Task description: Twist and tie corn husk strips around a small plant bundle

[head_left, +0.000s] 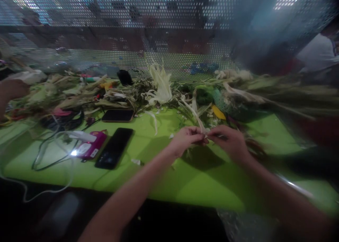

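Observation:
Over the green table (164, 178), my left hand (186, 140) pinches the lower end of a pale, dried strip that looks like corn husk (195, 113). My right hand (230, 140) meets it from the right, its thumb and fingertips closed on the same end. The strip rises from between my fingers and leans to the upper left. Just what the fingertips press together is too small to make out. Beyond my hands stands a fanned bunch of pale husk (160, 86). Small white scraps (136, 161) lie on the tabletop.
Two phones (114, 148) (118, 115) lie left of my hands, near a magenta power adapter (96, 148) with trailing cables. Dried stalks and leaves (254, 90) line the back, before a perforated metal screen (106, 60). Another person's hand (14, 89) is at the far left.

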The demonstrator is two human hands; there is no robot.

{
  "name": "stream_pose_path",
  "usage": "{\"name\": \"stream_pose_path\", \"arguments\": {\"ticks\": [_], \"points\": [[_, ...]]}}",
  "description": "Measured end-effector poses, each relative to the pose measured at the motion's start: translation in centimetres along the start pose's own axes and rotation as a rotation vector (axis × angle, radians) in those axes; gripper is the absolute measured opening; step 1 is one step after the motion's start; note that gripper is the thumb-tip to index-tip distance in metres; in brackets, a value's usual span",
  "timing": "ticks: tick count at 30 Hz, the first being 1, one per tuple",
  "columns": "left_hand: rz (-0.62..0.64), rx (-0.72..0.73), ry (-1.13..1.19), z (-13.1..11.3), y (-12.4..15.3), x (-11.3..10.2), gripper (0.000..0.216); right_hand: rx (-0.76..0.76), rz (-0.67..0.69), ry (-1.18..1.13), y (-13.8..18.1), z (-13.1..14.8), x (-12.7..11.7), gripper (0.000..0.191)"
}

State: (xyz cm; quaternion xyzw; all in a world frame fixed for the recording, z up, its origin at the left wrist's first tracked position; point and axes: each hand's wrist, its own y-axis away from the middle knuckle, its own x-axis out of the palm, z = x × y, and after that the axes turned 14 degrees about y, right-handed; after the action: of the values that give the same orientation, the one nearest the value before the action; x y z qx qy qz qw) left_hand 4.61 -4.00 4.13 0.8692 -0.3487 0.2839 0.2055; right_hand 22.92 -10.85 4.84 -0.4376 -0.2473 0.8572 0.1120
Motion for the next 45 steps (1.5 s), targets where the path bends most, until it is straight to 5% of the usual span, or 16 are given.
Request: {"name": "stream_pose_path", "arguments": {"ticks": [15,32,45], "points": [[0.012,0.060,-0.071,0.1,0.4,0.9,0.011,0.137,0.010,0.053,0.1,1.6,-0.2,0.007],[-0.047,-0.018,-0.038,0.3,0.2,0.1,0.017,-0.186,-0.051,0.161,-0.1,-0.1,-0.4,0.011],[-0.118,0.096,-0.055,1.2,-0.2,-0.1,0.011,-0.144,-0.003,0.192,0.0,0.5,-0.1,0.010]]}}
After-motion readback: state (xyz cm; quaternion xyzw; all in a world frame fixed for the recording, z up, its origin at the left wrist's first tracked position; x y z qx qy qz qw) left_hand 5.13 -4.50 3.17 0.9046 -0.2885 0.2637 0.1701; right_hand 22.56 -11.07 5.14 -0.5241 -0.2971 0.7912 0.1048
